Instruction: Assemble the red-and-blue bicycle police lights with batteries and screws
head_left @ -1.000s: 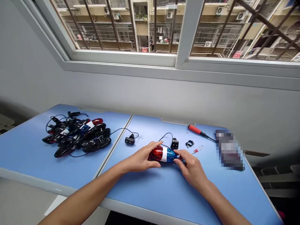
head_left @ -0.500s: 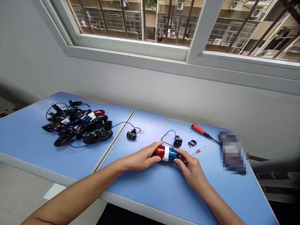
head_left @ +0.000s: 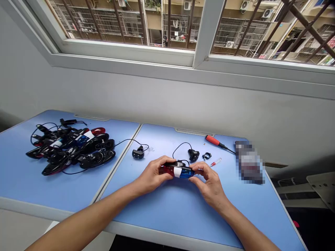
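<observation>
A red and blue light unit (head_left: 178, 171) with a white band is held between both hands, its black side now partly showing on top. My left hand (head_left: 154, 175) grips the red end, fingers behind and thumb in front. My right hand (head_left: 206, 179) pinches the blue end. A thin cable runs from the unit to a small black button module (head_left: 193, 155) just behind it. To the right of that module lie a black ring clamp (head_left: 206, 156) and a small screwdriver (head_left: 216, 162) with a clear and red handle.
Several similar light units lie piled with cables on the left table (head_left: 23, 174). Another button module (head_left: 138, 152) sits near the table seam. Behind right are a red-handled screwdriver (head_left: 213, 140) and a pixelated dark item (head_left: 250, 163). A wall and barred window stand behind.
Both hands have tilted the light unit, so its black side shows on top where the red and blue lens faced up. The whole view has shifted, with the table things appearing further left.
</observation>
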The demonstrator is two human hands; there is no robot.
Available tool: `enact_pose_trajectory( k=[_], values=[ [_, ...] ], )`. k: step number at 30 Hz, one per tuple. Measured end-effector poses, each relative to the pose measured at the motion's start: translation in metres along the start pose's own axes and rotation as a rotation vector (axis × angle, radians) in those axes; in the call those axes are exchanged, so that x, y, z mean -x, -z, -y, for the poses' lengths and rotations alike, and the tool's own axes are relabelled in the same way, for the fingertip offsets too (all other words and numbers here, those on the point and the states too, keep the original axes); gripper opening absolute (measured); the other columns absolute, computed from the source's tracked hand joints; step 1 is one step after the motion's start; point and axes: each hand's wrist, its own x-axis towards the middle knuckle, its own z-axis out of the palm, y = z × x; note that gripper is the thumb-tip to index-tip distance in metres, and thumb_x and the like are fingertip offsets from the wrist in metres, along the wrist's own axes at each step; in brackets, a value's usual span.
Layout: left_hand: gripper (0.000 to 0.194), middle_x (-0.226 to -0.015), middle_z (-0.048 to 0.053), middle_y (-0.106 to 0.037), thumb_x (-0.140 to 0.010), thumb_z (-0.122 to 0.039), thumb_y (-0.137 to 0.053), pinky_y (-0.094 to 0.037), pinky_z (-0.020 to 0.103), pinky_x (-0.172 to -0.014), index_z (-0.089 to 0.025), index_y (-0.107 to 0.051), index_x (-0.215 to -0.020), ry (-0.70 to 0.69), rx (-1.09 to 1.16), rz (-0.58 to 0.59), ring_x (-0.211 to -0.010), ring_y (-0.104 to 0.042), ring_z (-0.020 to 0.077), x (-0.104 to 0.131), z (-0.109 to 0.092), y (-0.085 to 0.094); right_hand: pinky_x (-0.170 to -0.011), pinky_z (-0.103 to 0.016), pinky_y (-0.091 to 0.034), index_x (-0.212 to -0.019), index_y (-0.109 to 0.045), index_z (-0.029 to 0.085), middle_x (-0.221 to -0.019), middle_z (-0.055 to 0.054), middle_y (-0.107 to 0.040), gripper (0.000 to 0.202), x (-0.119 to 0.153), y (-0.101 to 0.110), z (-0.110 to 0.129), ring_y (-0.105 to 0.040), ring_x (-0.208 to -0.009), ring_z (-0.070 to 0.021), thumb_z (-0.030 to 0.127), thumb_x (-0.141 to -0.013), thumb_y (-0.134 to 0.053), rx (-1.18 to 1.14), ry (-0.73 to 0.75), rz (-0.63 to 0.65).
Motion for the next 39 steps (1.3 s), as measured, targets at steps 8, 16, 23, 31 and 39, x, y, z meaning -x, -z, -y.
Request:
enact_pose_trajectory(
  k=[8,16,23,31,39],
  values=[
    [0.031,-0.110,0.007,-0.063,-0.083,-0.015,-0.061,-0.051,0.031,-0.076,-0.023,-0.057,-0.112,-0.232,-0.307,-0.099,-0.091,-0.061,0.0192,0.005,0.002,-0.005,-0.081,-0.038,-0.059,-0.102,-0.064,0.025,-0.100,-0.005,-0.069,0.020,0.000,0.003,-0.004,-0.066,-0.095,-0.0206,0.022,-0.083,-0.068,0.134,0.169,0.014],
    [0.055,-0.109,0.007,-0.059,-0.073,-0.018,-0.074,-0.049,0.027,-0.071,-0.022,-0.045,-0.120,0.036,0.131,0.065,-0.084,-0.061,0.0160,0.002,-0.007,-0.002,-0.076,-0.040,-0.057,-0.104,-0.066,0.028,-0.095,-0.004,-0.073,0.024,-0.001,0.008,0.005,-0.068,-0.089,-0.0217,0.015,-0.084,-0.069,0.201,0.455,-0.061],
    [0.047,-0.095,0.002,-0.062,-0.068,-0.014,-0.074,-0.046,0.027,-0.073,-0.018,-0.052,-0.109,0.061,0.263,0.089,-0.081,-0.059,0.0144,-0.004,-0.007,-0.003,-0.087,-0.043,-0.059,-0.114,-0.063,0.030,-0.116,-0.007,-0.067,0.030,-0.003,0.007,-0.007,-0.064,-0.109,-0.0229,0.017,-0.086,-0.065,0.108,0.305,-0.018],
    [0.043,-0.115,0.006,-0.061,-0.076,-0.014,-0.066,-0.046,0.032,-0.088,-0.021,-0.052,-0.116,-0.086,-0.185,0.019,-0.103,-0.058,0.0217,0.004,-0.011,-0.003,-0.086,-0.035,-0.061,-0.113,-0.063,0.026,-0.114,-0.005,-0.064,0.031,0.001,0.003,-0.009,-0.062,-0.109,-0.0205,0.024,-0.082,-0.070,0.024,0.084,0.015],
    [0.049,-0.122,0.008,-0.058,-0.083,-0.025,-0.067,-0.046,0.040,-0.096,-0.023,-0.046,-0.128,-0.202,-0.527,0.110,-0.112,-0.056,0.0253,0.009,-0.003,-0.009,-0.080,-0.035,-0.059,-0.107,-0.061,0.026,-0.110,-0.005,-0.066,0.027,0.007,-0.003,-0.013,-0.063,-0.106,-0.0200,0.016,-0.082,-0.067,0.080,0.112,0.099]
  ],
)
